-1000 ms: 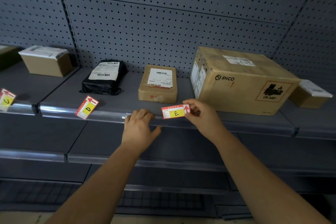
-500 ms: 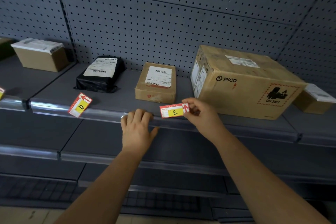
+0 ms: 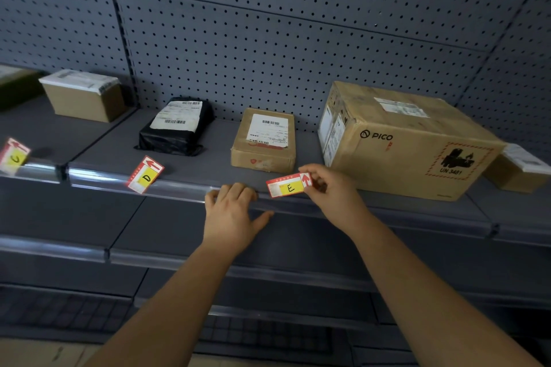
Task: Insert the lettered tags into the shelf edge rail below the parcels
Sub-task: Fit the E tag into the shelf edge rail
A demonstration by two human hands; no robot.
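A shelf [image 3: 208,155] runs left to right in front of a pegboard wall [image 3: 268,53], with a rail [image 3: 185,186] along its front edge. On the shelf, from left to right: a wrapped parcel [image 3: 177,125], a small box [image 3: 265,140], and a large box [image 3: 408,140]. Further left, on the neighbouring shelf section, sits another box [image 3: 85,95]; at the far right, partly behind the large box, one more box [image 3: 518,170]. The C tag [image 3: 13,155] stands in the rail at far left. The D tag [image 3: 145,174] stands tilted in the rail, below the wrapped parcel. The E tag [image 3: 288,185] is just in front of the small box, pinched in the right hand [image 3: 331,194]. The left hand [image 3: 231,211] rests on the rail just left of it. Lower shelves lie beneath.
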